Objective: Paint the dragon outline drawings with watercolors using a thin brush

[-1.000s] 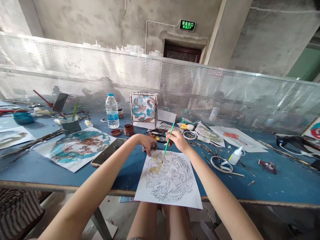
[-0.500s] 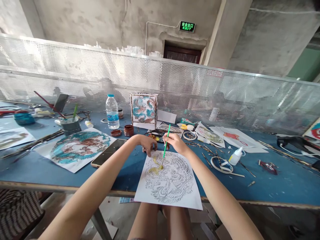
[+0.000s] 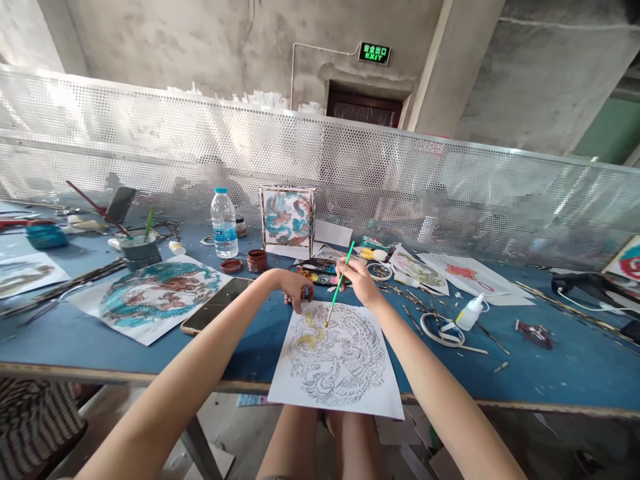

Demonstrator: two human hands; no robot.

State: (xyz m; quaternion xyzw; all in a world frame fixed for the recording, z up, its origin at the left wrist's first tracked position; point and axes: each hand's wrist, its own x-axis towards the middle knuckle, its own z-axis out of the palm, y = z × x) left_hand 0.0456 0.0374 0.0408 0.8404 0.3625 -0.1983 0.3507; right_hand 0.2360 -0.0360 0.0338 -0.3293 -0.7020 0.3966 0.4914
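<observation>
My right hand [image 3: 358, 280] is closed around a green-handled paintbrush [image 3: 343, 276]. The brush slants down to the left, its yellow-tinted tip touching a sheet of paper [image 3: 289, 381] or just above it. On that sheet is a round black line drawing [image 3: 345, 360], with olive-yellow paint on its upper left part. My left hand [image 3: 300, 292] rests at the sheet's top left edge, fingers bent and apart, gripping nothing that shows. Just beyond both hands lies a palette [image 3: 314, 275] with yellow and other paint, partly hidden.
A phone [image 3: 213, 310] and a turquoise-and-brown painting [image 3: 160, 293] lie on the left. Behind stand a water bottle [image 3: 225, 227], a brown paint jar [image 3: 257, 261] and a framed picture [image 3: 289, 219]. Tape [image 3: 442, 330], a glue bottle [image 3: 471, 312] and thin sticks are right.
My right hand has moved slightly up and to the right with the paintbrush. The brush tip has shifted a little up the sheet. My left hand stays put.
</observation>
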